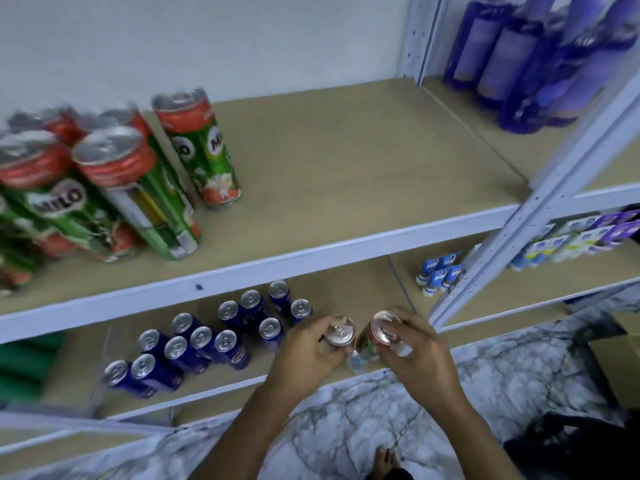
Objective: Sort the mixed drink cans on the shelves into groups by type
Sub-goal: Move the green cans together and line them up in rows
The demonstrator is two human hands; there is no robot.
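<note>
**Two hands, two cans, at the lower shelf**

Grip state: the left hand (310,355) has its fingers curled round a can with a silver top (342,330), holding it upright by the body; the right hand (420,355) likewise wraps a second can (380,332), which tilts leftward so that its rim lies just beside the first can's. Red and green print shows on the side of the right-hand can; the label of the left-hand can is hidden by the fingers. Both cans are held above the front right part of the lower shelf (311,370).

On that same shelf, to the left of the hands, stands a cluster of blue cans (194,344), upright with silver tops, packed close together in rough rows. At the shelf's far left lies a blurred green mass that cannot be identified.

The upper shelf (346,188) carries tall green Milo cans with red bands (114,188) grouped at its left end, one of them (201,150) standing slightly apart to the right of the group.

In the neighbouring bay to the right, purple bottles (526,60) occupy the upper level, and small blue-and-white tubes (440,271) stand on the lower level. Marbled floor (346,427) fills the foreground, where a bare foot (384,462) is visible.
</note>
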